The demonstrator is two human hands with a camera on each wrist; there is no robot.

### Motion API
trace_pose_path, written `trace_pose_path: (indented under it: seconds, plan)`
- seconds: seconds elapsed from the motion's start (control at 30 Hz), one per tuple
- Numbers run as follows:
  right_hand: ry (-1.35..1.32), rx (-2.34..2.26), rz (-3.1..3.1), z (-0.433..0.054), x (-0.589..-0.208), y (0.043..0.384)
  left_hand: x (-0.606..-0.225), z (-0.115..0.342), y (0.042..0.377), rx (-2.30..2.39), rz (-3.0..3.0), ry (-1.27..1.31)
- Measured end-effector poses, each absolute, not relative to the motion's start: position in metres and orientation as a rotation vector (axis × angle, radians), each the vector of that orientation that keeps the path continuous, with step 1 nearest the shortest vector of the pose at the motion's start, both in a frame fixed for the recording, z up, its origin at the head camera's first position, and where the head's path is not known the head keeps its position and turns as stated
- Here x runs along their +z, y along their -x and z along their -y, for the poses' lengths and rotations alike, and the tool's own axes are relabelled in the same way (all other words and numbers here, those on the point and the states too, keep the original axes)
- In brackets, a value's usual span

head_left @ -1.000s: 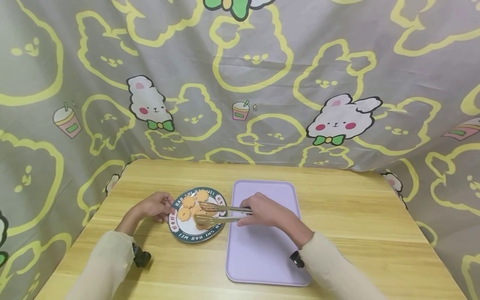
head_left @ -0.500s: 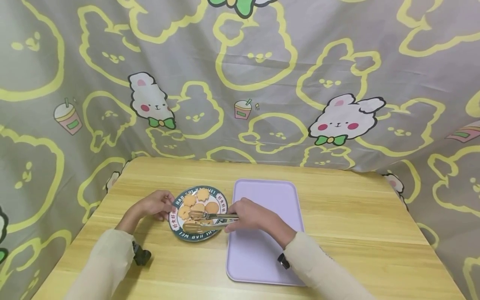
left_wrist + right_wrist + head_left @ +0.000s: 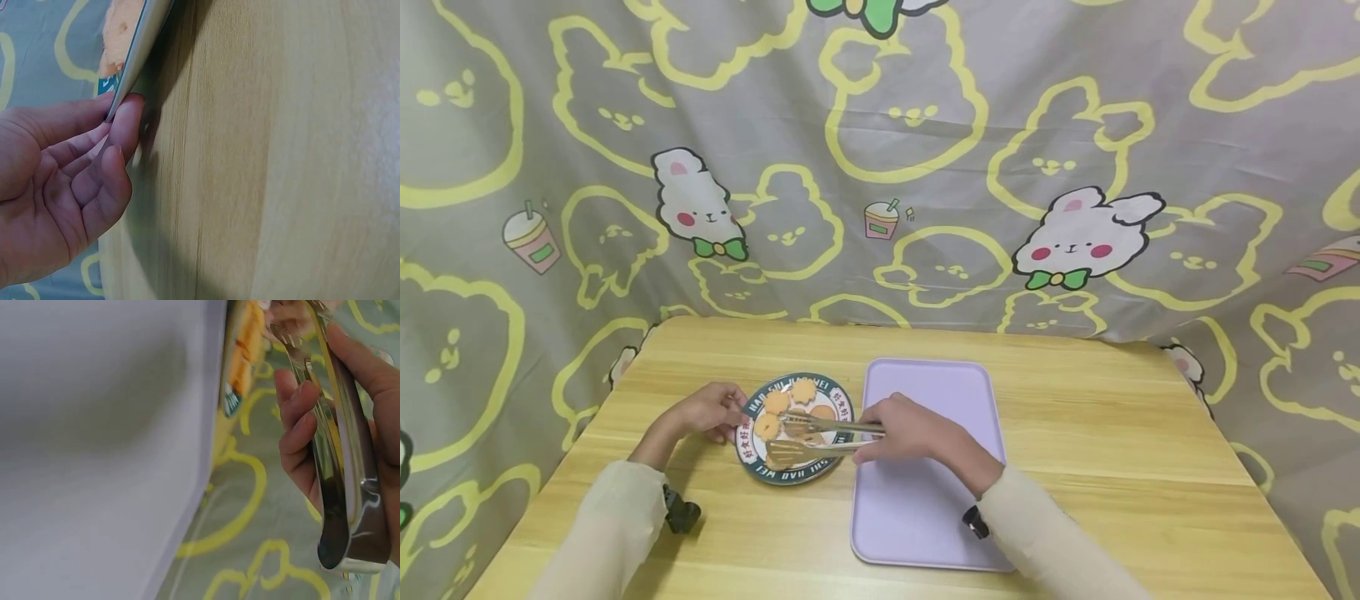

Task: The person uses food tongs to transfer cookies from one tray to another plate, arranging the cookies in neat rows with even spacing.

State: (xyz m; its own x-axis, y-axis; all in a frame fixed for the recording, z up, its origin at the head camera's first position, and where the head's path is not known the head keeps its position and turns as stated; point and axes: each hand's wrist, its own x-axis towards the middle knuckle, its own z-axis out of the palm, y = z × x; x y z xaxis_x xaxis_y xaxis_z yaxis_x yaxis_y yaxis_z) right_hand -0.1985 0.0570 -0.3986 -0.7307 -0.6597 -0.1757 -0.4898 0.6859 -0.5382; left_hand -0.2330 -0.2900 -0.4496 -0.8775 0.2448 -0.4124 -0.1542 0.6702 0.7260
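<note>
With thumb and fingers, my left hand (image 3: 711,410) pinches the left rim of a round plate (image 3: 747,454) with a dark green lettered border. In the left wrist view the plate's edge (image 3: 134,62) sits between thumb and fingertips. Several round, scalloped cookies (image 3: 804,391) lie on the plate. My right hand (image 3: 906,429) grips metal tongs (image 3: 842,427), whose spread slotted ends are over the cookies at the plate's lower middle. In the right wrist view the tongs (image 3: 337,462) run between thumb and fingers. Whether the ends touch a cookie I cannot tell.
A lilac rectangular tray (image 3: 925,517) lies right of the plate, under my right hand. Both stand on a wood-grain table (image 3: 1112,433). A grey curtain (image 3: 925,167) with yellow bear outlines surrounds the table's far side and flanks.
The right hand and tongs have moved left and slightly down across the plate, then back a little to the right. The left hand stays on the plate's rim.
</note>
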Motion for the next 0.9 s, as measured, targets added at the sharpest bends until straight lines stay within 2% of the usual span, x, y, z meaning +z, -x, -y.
trace_pose_path:
  seconds: [0.23,0.4,0.63,0.8,0.9]
  plan:
    - [0.797,-0.747,-2.710,-0.107,-0.382,0.200,-0.449,0.290,0.233,1.101,-2.405,-0.061]
    - [0.593,-0.759,-2.864,-0.154,-0.380,0.198,-0.450,0.290,0.233,1.096,-2.405,-0.046]
    - [0.203,-0.755,-3.099,-0.219,-0.392,0.188,-0.449,0.289,0.232,1.089,-2.400,-0.036]
    - [-0.021,-0.486,-3.198,-0.253,-0.408,0.176,-0.449,0.289,0.231,1.094,-2.400,-0.035]
    - [-0.060,-0.355,-3.189,-0.263,-0.415,0.166,-0.450,0.290,0.231,1.094,-2.402,-0.040]
